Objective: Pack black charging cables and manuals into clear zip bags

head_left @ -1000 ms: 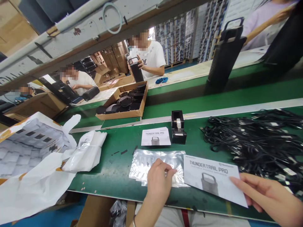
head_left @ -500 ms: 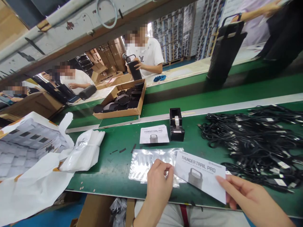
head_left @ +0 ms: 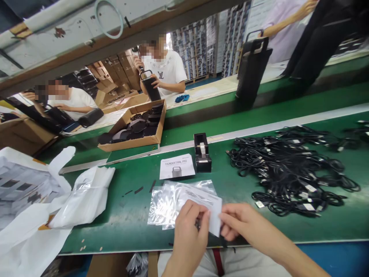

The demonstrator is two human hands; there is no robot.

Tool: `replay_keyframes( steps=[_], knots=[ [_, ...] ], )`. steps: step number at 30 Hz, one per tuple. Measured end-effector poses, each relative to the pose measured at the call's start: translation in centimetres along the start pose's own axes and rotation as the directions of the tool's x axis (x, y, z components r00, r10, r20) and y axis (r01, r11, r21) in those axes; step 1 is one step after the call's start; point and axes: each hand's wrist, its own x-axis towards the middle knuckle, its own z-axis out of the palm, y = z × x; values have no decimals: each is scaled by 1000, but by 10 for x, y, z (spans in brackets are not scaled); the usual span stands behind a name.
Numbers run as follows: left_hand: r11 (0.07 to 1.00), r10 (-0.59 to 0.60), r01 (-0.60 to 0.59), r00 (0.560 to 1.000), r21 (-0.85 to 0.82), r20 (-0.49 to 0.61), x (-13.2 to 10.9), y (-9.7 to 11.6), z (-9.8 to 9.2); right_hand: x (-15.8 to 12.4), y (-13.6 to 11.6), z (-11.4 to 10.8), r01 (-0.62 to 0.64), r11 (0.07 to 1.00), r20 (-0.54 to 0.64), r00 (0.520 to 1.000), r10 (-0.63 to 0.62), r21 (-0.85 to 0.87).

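A white printed leaflet [head_left: 215, 216] lies at a slant over the clear plastic bags [head_left: 163, 207], its left part at the top bag; whether it is inside the film is hard to make out. My right hand [head_left: 238, 222] pinches the leaflet's right edge. Fingers curled together, my left hand [head_left: 190, 225] grips the edge of the top bag beside the leaflet, and its fingertips partly hide the contact. Behind the bags rests a stack of THUNDER TRAIL PRO leaflets [head_left: 177, 166], next to a black tape dispenser [head_left: 203, 154].
Black cables [head_left: 276, 157] are heaped on the green bench at right. White foam pouches [head_left: 83, 196] and a white bag are at left. A cardboard tray [head_left: 135, 134] of black parts and a black speaker [head_left: 252, 69] stand beyond the divider. Other people work across the bench.
My right hand has moved the leaflet left, over the bags and against my left hand. The top bag has shifted under my left hand. The view has turned slightly right.
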Motion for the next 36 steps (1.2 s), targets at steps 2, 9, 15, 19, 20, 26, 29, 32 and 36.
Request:
replay_keyframes(
  steps=[2, 9, 15, 19, 20, 26, 29, 32, 36],
  knots=[
    [997, 1, 1, 1000, -78, 25, 2, 3, -2, 15, -6, 12, 58, 989, -51, 997, -65, -133],
    [999, -23, 24, 999, -36, 47, 14, -1, 0, 7, -10, -15, 146, 770, -272, 881, -387, -622],
    [969, 7, -28, 996, 245, 84, 18, -7, 11, -31, 27, -104, -99, 266, -219, 852, -475, -959],
    [973, -25, 9, 998, 232, 65, 17, -5, 12, -20, 22, -93, 47, 395, -164, 861, -482, -918],
    [977, -36, 22, 998, 211, 59, 16, -5, 11, -15, 17, -84, 79, 484, -182, 864, -470, -872],
    [992, -93, 93, 996, 90, -11, 14, -6, 7, 5, 2, -26, 128, 906, -226, 946, -234, -404],
    [994, -111, 112, 991, -1, -73, 14, -7, 7, 4, 4, -15, 128, 792, -186, 938, -292, -597],
    [993, -108, 103, 990, -63, -89, 14, -7, 8, 3, 3, -11, 177, 586, -92, 912, -399, -790],
    [998, -59, 57, 997, -40, -53, 11, -3, 9, 12, -9, -2, 218, 331, 38, 879, -475, -918]
  ],
)
